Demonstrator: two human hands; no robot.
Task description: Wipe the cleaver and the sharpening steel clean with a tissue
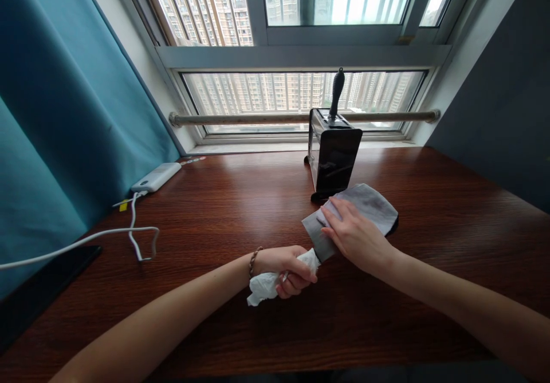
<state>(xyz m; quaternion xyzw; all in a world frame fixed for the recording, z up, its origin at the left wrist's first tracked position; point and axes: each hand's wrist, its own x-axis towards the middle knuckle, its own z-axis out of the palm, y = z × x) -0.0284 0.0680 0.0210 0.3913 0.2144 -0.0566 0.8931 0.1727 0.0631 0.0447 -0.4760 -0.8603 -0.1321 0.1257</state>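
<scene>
My left hand point(292, 271) is closed around the handle end of a kitchen knife, with a crumpled white tissue point(263, 288) wrapped there. The handle itself is hidden by the fingers and tissue. The knife's broad grey blade point(320, 239) points away to the upper right. My right hand point(356, 234) presses a grey cloth point(372, 202) onto the blade, its fingers bent over the cloth and the blade's near part. Cloth covers the far end of the blade. Just beyond stands a black and clear knife block point(337, 162) with one black handle point(337, 92) sticking up.
Dark reddish wooden table point(223, 200) below a barred window. At left lie a white power strip point(157, 178), its white cable point(133, 228) and a flat black object point(47, 291), beside a blue curtain point(64, 85). A pipe point(249, 119) crosses the window behind the block.
</scene>
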